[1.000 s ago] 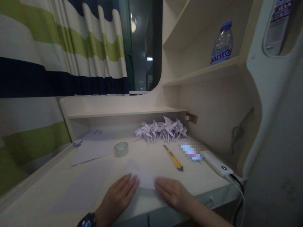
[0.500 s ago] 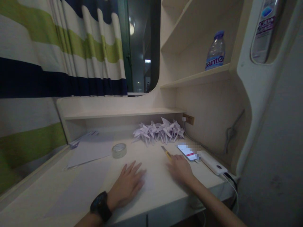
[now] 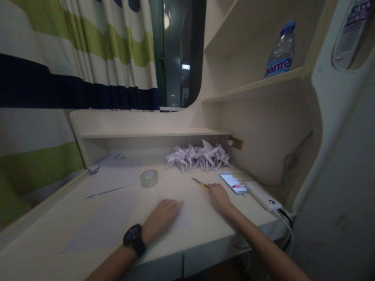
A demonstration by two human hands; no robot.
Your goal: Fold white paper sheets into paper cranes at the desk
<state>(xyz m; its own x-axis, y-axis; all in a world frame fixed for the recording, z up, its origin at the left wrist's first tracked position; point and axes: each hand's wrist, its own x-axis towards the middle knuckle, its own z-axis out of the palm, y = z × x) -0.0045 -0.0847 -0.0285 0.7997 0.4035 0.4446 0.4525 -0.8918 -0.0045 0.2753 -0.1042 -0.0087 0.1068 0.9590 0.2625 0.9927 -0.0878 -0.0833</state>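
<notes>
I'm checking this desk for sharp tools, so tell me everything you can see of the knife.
The knife is a slim cutter with a yellow, plastic-looking handle and a narrow, grey, metallic-looking front end. It slants across the desk, its tip pointing away from the person and to the left. The right hand grips it from behind, hiding the rear of the handle. How much of the front is bare blade, and whether the knife is lifted, I can't tell.

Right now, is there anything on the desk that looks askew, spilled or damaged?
Nothing stands out: no visible spill or damage. The tape roll lies flat; the right hand holds the yellow cutter.
</notes>
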